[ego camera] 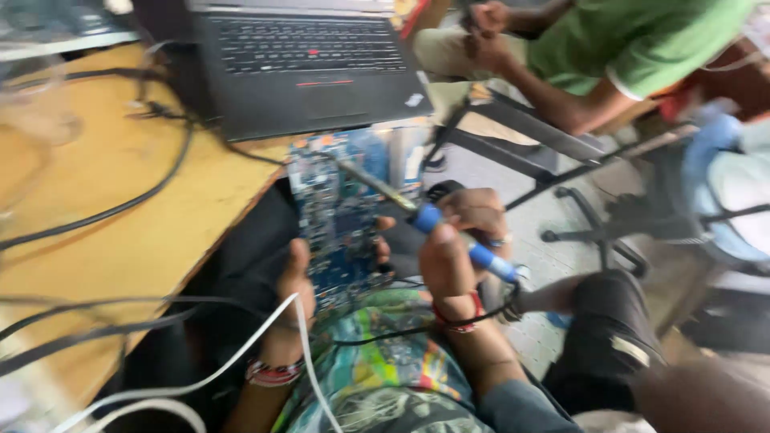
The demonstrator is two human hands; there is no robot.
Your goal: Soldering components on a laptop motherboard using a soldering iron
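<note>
**Soldering iron over a circuit board held in the lap**

The left hand (293,277) is clamped on the lower left edge of one blue circuit board (335,216), thumb up along the board's side. The board stands tilted in the person's lap, its top edge leaning against the edge of the wooden counter (136,216), just below the laptop. The right hand (459,240) is closed around the blue grip of one soldering iron (433,220), whose metal shaft runs toward 10 o'clock across the board's upper part; the blur hides whether the tip touches the board.

One black laptop (305,64) sits open on the counter at 12 o'clock from the board, its front edge overhanging the counter's rim. Several black cables (120,204) loop over the counter at 9 o'clock; their number cannot be counted in the blur. One white cable (241,345) crosses in front of the left wrist at 7 o'clock, and a thin black cord (417,325) trails from the iron across the patterned shirt. Each wrist wears red bands.

At 2 o'clock sits another person in a green shirt (634,40), both hands together near the top edge, well apart from the board. One black office chair base (593,232) stands on the floor at 3 o'clock, between the two people.
</note>
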